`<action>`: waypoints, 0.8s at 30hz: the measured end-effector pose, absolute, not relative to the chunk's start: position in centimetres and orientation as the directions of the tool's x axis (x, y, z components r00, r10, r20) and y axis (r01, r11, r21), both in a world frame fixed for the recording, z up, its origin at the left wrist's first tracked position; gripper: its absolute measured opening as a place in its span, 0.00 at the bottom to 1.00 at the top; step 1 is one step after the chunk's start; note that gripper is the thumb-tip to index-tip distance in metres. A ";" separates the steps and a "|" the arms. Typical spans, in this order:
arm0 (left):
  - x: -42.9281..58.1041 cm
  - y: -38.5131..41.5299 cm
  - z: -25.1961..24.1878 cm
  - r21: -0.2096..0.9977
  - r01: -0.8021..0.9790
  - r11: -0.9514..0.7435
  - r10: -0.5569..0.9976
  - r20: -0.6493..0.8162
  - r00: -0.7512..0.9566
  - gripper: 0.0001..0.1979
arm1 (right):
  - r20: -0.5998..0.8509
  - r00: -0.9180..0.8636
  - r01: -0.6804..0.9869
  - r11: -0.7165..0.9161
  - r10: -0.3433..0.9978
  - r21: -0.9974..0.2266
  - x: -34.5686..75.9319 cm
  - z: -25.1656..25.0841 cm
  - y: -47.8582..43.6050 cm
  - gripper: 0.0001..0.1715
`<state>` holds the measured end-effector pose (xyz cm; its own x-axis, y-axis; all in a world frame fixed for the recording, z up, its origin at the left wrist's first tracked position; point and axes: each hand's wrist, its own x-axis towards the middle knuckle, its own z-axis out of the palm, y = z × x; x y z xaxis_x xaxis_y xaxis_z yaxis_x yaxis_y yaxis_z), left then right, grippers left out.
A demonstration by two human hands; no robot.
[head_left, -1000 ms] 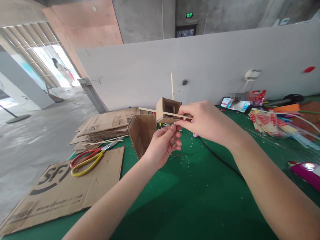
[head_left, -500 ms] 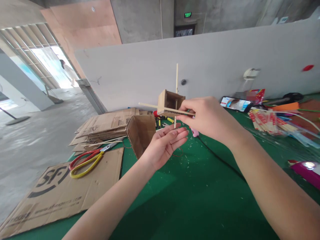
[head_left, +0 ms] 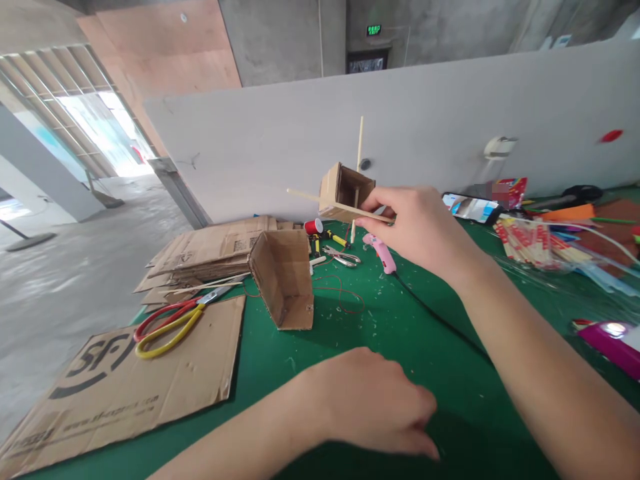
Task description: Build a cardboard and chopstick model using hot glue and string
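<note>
My right hand (head_left: 417, 230) is raised above the green table (head_left: 350, 373) and pinches a small open cardboard box (head_left: 345, 193) with thin wooden sticks through it, one upright and one crossways. My left hand (head_left: 373, 400) lies low on the green mat near me, palm down, fingers loosely curled with nothing visible in them. A larger open cardboard box (head_left: 283, 277) lies on its side on the mat between the two hands.
Red and yellow scissors (head_left: 173, 323) lie on flat cardboard sheets (head_left: 135, 380) at the left. A pink glue gun (head_left: 380, 252) with a black cord, a red spool (head_left: 313, 227), pliers, a phone (head_left: 470, 207) and craft packets lie further back. A grey partition stands behind.
My left hand has dropped from under the small box down to the mat near me. My right hand has lifted the small box slightly higher and to the right.
</note>
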<state>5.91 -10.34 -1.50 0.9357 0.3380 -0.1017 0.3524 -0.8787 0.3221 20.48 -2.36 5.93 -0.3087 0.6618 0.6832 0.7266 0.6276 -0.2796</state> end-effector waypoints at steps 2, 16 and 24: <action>5.7 -10.8 -0.7 0.271 0.352 -0.896 0.363 -0.012 0.932 0.24 | 0.641 -0.305 0.710 0.617 0.704 -0.340 20.5 6.0 -2.5 0.04; 1.6 -5.1 1.2 0.912 0.201 -0.358 0.933 0.341 0.114 0.08 | 0.712 -0.390 0.683 0.702 0.584 -0.201 19.4 6.4 -3.7 0.05; 2.0 -5.3 1.2 0.942 0.128 -0.311 0.950 0.306 0.053 0.06 | 0.723 -0.424 0.683 0.717 0.546 -0.140 19.0 6.1 -3.6 0.02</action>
